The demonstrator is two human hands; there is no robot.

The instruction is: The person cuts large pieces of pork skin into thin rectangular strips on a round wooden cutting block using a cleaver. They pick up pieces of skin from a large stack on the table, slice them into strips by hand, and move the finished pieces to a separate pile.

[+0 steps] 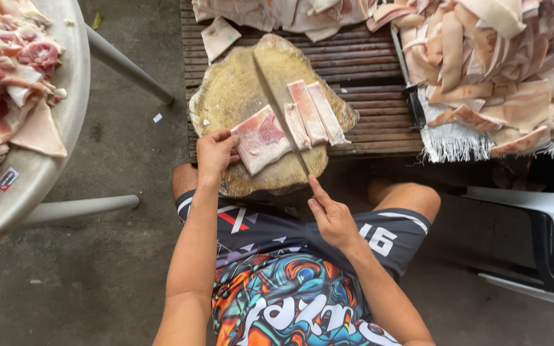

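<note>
A round wooden chopping block point(235, 90) rests on a slatted wooden bench point(367, 70) in front of me. My left hand point(216, 152) presses down on a slab of raw pork with skin point(261, 139) near the block's front edge. My right hand point(329, 218) grips the handle of a long knife point(276, 106), forefinger laid along its spine. The blade runs diagonally across the block, its edge at the right side of the slab. Three cut strips of pork point(312, 115) lie side by side just right of the blade.
A large heap of cut pork skin pieces point(501, 64) lies on a fringed cloth point(456, 138) at the right. More pieces point(277, 13) sit at the bench's far edge. A round grey table point(65, 96) at left holds raw meat point(1, 70). A white plastic chair point(546, 237) stands right.
</note>
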